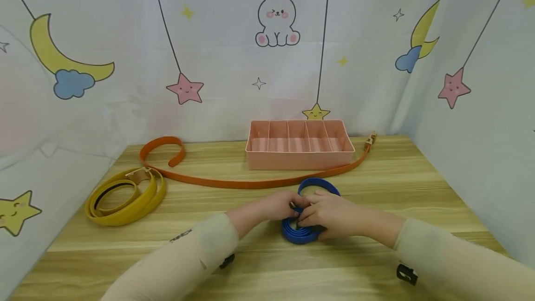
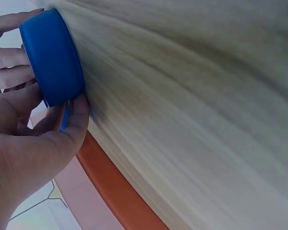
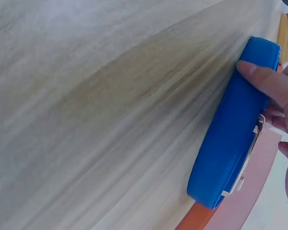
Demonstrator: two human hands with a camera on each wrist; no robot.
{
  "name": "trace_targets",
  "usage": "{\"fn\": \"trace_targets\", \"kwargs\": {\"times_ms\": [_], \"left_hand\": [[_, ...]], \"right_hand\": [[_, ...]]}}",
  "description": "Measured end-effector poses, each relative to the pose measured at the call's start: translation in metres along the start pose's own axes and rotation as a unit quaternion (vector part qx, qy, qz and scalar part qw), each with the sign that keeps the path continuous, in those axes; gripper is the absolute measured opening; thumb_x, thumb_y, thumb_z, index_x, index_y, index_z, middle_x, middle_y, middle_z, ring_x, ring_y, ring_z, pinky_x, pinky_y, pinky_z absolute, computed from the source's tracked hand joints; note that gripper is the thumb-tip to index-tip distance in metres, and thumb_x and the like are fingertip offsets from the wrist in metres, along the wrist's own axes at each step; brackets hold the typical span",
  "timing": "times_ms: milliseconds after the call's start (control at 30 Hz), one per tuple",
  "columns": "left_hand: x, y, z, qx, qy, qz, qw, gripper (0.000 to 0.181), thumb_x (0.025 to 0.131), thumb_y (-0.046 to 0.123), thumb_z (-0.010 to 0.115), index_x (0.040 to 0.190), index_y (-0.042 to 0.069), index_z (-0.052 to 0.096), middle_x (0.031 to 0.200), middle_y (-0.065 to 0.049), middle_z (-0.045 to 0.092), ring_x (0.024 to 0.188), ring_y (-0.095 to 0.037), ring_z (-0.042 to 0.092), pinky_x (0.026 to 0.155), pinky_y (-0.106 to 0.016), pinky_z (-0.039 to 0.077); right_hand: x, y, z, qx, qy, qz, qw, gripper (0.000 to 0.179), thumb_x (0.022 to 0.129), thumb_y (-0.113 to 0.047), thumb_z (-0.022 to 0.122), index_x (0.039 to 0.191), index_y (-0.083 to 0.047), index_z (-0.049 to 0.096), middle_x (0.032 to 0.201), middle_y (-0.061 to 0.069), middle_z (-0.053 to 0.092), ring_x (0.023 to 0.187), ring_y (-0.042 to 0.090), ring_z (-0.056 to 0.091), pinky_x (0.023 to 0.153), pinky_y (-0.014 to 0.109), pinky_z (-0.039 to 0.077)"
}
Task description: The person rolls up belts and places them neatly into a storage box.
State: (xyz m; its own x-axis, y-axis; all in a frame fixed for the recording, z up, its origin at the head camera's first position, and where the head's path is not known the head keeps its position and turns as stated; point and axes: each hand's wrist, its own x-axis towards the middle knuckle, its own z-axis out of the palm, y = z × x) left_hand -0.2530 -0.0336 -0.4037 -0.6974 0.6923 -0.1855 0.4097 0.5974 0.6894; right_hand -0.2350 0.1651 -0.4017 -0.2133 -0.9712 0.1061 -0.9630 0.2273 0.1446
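A blue belt (image 1: 299, 237), partly rolled into a flat coil, stands on edge on the table in front of me. A looser loop of it reaches away toward the pink box. My left hand (image 1: 281, 206) pinches the belt at the coil's left side. On the other side my right hand (image 1: 336, 215) grips the roll, its fingers over the middle. In the right wrist view the right thumb presses the outer face of the blue belt (image 3: 230, 129), and part of a light metal buckle (image 3: 247, 160) shows along its edge. My fingers hide the coil's centre.
A pink divided box (image 1: 300, 160) stands at the back. An orange belt (image 1: 234, 184) stretches across the table before it, curled at the left, with a metal clasp (image 1: 370, 140) at the right. A coiled yellow belt (image 1: 125, 217) lies at the left. Printed curtains (image 1: 234, 50) border the table.
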Motion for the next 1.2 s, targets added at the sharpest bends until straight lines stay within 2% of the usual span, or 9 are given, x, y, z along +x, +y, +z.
{"fn": "trace_targets", "kwargs": {"times_ms": [100, 200, 367, 467, 567, 733, 900, 1033, 1200], "left_hand": [[0.003, 0.0, -0.002, 0.004, -0.01, 0.006, 0.9999, 0.031, 0.091, -0.004, 0.062, 0.12, 0.005, 0.069, 0.119, -0.006, 0.067, 0.115, -0.023, 0.058, 0.094, -0.03, 0.047], [0.005, 0.0, -0.003, -0.001, -0.005, 0.001, 1.0, 0.028, 0.09, -0.003, 0.064, 0.117, 0.004, 0.07, 0.115, -0.006, 0.068, 0.111, -0.022, 0.06, 0.092, -0.029, 0.047], [0.007, 0.0, 0.001, -0.011, 0.042, -0.013, 0.999, 0.021, 0.086, -0.002, 0.07, 0.106, 0.003, 0.072, 0.101, -0.004, 0.071, 0.096, -0.016, 0.062, 0.086, -0.028, 0.048], [0.006, 0.003, 0.006, -0.002, 0.073, -0.027, 0.9969, 0.018, 0.081, -0.001, 0.072, 0.097, 0.006, 0.069, 0.092, -0.001, 0.068, 0.082, -0.012, 0.055, 0.076, -0.025, 0.046], [0.003, 0.008, 0.011, 0.008, 0.094, -0.049, 0.9944, 0.021, 0.078, 0.0, 0.072, 0.096, 0.008, 0.064, 0.092, -0.001, 0.064, 0.076, -0.014, 0.049, 0.068, -0.026, 0.041], [0.0, 0.014, 0.015, -0.004, 0.113, -0.087, 0.9898, 0.034, 0.079, 0.002, 0.072, 0.111, 0.007, 0.061, 0.1, -0.006, 0.063, 0.08, -0.017, 0.052, 0.066, -0.028, 0.042], [-0.002, 0.015, 0.017, -0.024, 0.121, -0.139, 0.9826, 0.035, 0.081, 0.013, 0.075, 0.112, 0.006, 0.062, 0.091, -0.005, 0.064, 0.071, -0.017, 0.058, 0.062, -0.03, 0.047], [0.0, 0.017, 0.018, -0.024, 0.118, -0.14, 0.9829, 0.029, 0.081, 0.014, 0.074, 0.108, 0.006, 0.065, 0.089, -0.004, 0.066, 0.069, -0.015, 0.058, 0.06, -0.028, 0.048], [0.007, 0.019, 0.018, -0.05, 0.11, -0.141, 0.9826, 0.025, 0.08, 0.007, 0.074, 0.104, 0.009, 0.067, 0.082, -0.002, 0.064, 0.059, -0.014, 0.056, 0.052, -0.024, 0.045]], "right_hand": [[-0.001, 0.002, 0.002, -0.008, 0.025, -0.01, 0.9996, 0.037, 0.07, -0.029, 0.087, 0.104, -0.021, 0.077, 0.103, -0.014, 0.069, 0.097, 0.011, 0.05, 0.078, 0.027, 0.038], [0.001, 0.002, 0.005, -0.027, 0.047, -0.023, 0.9982, 0.031, 0.069, -0.031, 0.087, 0.097, -0.022, 0.078, 0.096, -0.015, 0.07, 0.093, 0.01, 0.051, 0.075, 0.026, 0.037], [0.006, 0.001, 0.005, -0.053, 0.037, -0.015, 0.9978, 0.032, 0.064, -0.04, 0.087, 0.091, -0.025, 0.079, 0.088, -0.016, 0.069, 0.083, 0.009, 0.046, 0.07, 0.024, 0.032], [0.008, 0.0, 0.003, -0.067, 0.032, -0.011, 0.9972, 0.034, 0.061, -0.045, 0.085, 0.088, -0.026, 0.079, 0.083, -0.017, 0.068, 0.077, 0.01, 0.041, 0.067, 0.025, 0.027], [0.01, -0.001, 0.003, -0.079, 0.028, -0.004, 0.9965, 0.034, 0.061, -0.049, 0.084, 0.085, -0.026, 0.078, 0.079, -0.017, 0.067, 0.075, 0.01, 0.038, 0.066, 0.025, 0.025], [0.009, -0.005, 0.004, -0.062, 0.017, 0.04, 0.9971, 0.032, 0.065, -0.052, 0.082, 0.078, -0.023, 0.076, 0.072, -0.014, 0.064, 0.074, 0.01, 0.037, 0.065, 0.026, 0.024], [0.007, -0.012, 0.004, -0.055, 0.022, 0.088, 0.9944, 0.035, 0.067, -0.056, 0.08, 0.071, -0.022, 0.073, 0.063, -0.014, 0.06, 0.071, 0.009, 0.037, 0.065, 0.026, 0.027], [0.005, -0.014, 0.005, -0.042, 0.032, 0.114, 0.9921, 0.036, 0.068, -0.057, 0.079, 0.068, -0.022, 0.071, 0.061, -0.015, 0.059, 0.069, 0.009, 0.039, 0.064, 0.026, 0.029], [-0.002, -0.012, 0.006, -0.009, 0.032, 0.122, 0.9919, 0.04, 0.069, -0.059, 0.077, 0.083, -0.022, 0.077, 0.075, -0.014, 0.066, 0.075, 0.009, 0.041, 0.067, 0.026, 0.032]]}}
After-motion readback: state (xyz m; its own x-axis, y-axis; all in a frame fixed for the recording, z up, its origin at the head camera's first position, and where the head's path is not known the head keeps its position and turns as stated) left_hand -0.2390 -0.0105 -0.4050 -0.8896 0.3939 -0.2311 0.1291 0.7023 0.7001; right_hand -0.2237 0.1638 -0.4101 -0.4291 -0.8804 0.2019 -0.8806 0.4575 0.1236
